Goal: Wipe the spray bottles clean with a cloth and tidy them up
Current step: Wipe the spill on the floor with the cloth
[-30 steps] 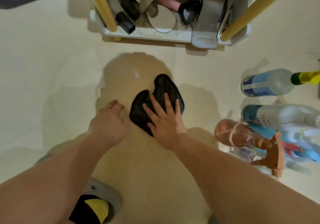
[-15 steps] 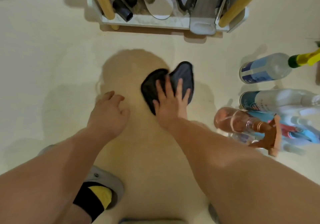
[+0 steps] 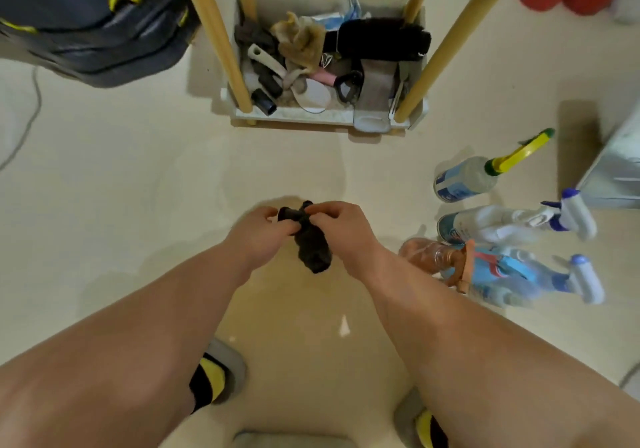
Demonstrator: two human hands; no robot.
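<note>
Got the dark cloth [image 3: 311, 247] bunched up, left hand [image 3: 258, 236] and right hand [image 3: 341, 229] both pinching its top, and it's hanging off the floor in front of the rack [image 3: 325, 115]. Spray bottles [image 3: 491, 226] sit clustered right of the rack. Looks like I'm still prepping the cloth. Next I free one hand and grab the nearest bottle.

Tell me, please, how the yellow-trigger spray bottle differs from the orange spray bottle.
The yellow-trigger spray bottle has a clear body with a blue label; the orange spray bottle is tinted orange throughout. The yellow-trigger one sits apart, nearer the shelf; the orange one overlaps a blue bottle in this view. Both are on the floor, untouched.
</note>
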